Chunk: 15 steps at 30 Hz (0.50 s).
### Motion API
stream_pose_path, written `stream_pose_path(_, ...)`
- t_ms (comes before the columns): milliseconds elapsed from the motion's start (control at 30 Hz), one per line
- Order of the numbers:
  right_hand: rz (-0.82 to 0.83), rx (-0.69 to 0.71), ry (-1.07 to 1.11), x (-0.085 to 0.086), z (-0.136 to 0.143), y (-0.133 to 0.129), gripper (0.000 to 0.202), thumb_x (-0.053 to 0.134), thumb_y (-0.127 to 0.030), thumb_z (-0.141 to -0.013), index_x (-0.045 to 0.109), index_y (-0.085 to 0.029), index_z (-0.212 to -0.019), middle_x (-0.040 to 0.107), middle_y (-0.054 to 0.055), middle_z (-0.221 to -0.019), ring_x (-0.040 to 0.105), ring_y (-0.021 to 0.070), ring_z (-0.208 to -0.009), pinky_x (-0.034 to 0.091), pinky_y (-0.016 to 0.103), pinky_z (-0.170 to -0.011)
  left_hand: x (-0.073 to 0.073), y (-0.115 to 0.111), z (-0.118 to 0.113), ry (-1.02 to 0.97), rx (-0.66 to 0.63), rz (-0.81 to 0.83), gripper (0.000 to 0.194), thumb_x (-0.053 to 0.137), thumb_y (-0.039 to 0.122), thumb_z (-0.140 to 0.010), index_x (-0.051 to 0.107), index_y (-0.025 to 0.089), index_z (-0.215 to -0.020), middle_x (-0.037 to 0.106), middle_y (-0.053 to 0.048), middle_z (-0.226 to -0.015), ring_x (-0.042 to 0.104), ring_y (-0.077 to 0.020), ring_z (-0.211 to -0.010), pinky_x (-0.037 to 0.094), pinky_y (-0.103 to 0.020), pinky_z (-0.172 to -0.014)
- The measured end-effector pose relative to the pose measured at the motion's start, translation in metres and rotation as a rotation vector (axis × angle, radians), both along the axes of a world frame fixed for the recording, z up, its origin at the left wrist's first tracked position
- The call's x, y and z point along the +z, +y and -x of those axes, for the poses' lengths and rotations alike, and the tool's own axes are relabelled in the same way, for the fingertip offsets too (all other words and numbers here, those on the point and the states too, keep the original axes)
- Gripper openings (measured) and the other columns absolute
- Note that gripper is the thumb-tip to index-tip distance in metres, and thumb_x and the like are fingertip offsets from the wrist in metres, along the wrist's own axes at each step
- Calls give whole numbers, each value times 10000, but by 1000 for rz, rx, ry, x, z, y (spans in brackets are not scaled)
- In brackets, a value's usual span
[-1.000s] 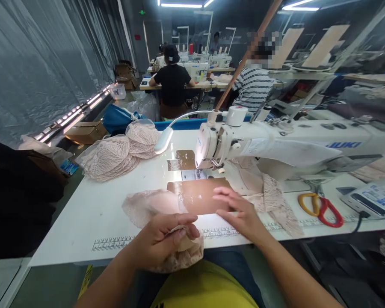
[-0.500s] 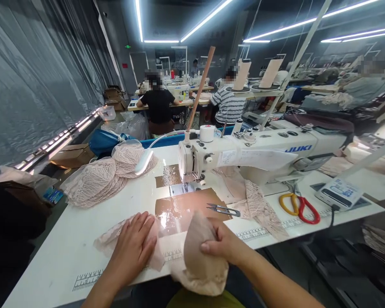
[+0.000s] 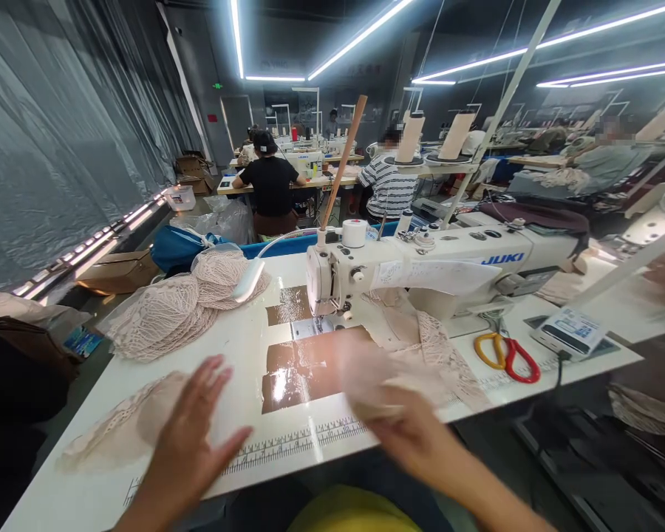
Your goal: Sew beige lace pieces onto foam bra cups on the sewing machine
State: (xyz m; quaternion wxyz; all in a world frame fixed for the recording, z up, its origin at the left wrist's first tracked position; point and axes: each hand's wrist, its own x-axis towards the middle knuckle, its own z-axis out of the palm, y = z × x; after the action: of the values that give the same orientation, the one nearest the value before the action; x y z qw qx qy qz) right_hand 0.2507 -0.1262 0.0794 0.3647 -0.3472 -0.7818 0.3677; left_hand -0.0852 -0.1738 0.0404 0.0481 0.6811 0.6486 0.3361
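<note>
Blurred beige fabric piece (image 3: 369, 369) is held in the grip of the right hand (image 3: 413, 428), lower centre of the frame. Left hand (image 3: 191, 432) is released, fingers spread, beside a lace piece (image 3: 116, 425) on the tabletop (image 3: 233, 340), lower left; contact unclear.

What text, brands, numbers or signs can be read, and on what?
"JUKI": near sewing machine, on its arm.
"JUKI", small: far sewing machine.
Ruler: numerals too small to quote reliably.
Paper sheet: print too small.
White corded device: label too blurred.
Blue packet: too blurred.
Green wall sign: too small.
Blue-and-white tag: too small.
Wall lettering: too faint.
</note>
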Motion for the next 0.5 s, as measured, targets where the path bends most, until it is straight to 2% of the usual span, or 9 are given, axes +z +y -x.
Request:
stream_pose_path(67,-6,355,-139,-14,38,11,161,534,-287,-844,569,-200,-712,617,13,-702,578,148,-659,489,246,-637,15,-4,-40,-167,-266,181,871,766,300,-656,383,317,-1439,406,-72,-1485,414,-351,-1323,401,-440,-1066)
stream_pose_path(133,-55,515,-114,-19,63,15,123,518,-225,-815,524,-199,-695,592,-7,-691,547,118,-633,456,209,-612,23,-3,-70,-354,-443,365,856,770,203,-617,449,317,-1402,552,-69,-1362,557,-324,-1176,471,-377,-988)
stream_pose_path(167,-86,524,-79,-19,69,15,77,508,-200,-802,525,-202,-727,601,-3,-725,553,117,-657,452,205,-618,24,-1,-79,-424,-507,440,766,735,187,-654,493,304,-1371,608,-62,-1289,609,-296,-1086,499,-345,-933)
stream_pose_path(233,-190,447,0,-13,69,14,63,488,-166,-774,529,-210,-793,615,16,-796,563,122,-691,448,210,-616,22,4,-87,-528,-535,497,506,638,191,-753,602,264,-1252,681,-49,-1132,650,-244,-930,518,-300,-833)
stream_pose_path(300,-335,333,51,-5,57,14,104,488,-146,-754,520,-221,-818,604,25,-803,547,122,-653,428,215,-567,15,10,-82,-558,-438,461,330,566,203,-806,671,230,-1118,703,-47,-1024,644,-229,-876,506,-282,-792)
stream_pose_path(367,-462,216,78,2,42,16,125,495,-119,-755,501,-234,-803,576,21,-766,509,117,-584,393,220,-512,6,14,-71,-526,-283,405,256,573,220,-799,699,220,-1023,709,-46,-964,635,-237,-876,487,-274,-776)
stream_pose_path(433,-516,66,109,5,30,21,142,505,-105,-781,487,-245,-793,560,20,-743,501,124,-569,382,230,-497,0,14,-61,-517,-144,389,192,605,256,-788,710,213,-942,708,-41,-891,624,-235,-829,470,-265,-728)
stream_pose_path(500,-487,-97,153,3,26,26,128,535,-133,-799,482,-246,-770,549,18,-714,514,142,-591,391,247,-515,-2,9,-58,-625,-116,458,196,600,347,-817,712,192,-858,683,-41,-778,599,-213,-726,448,-257,-646)
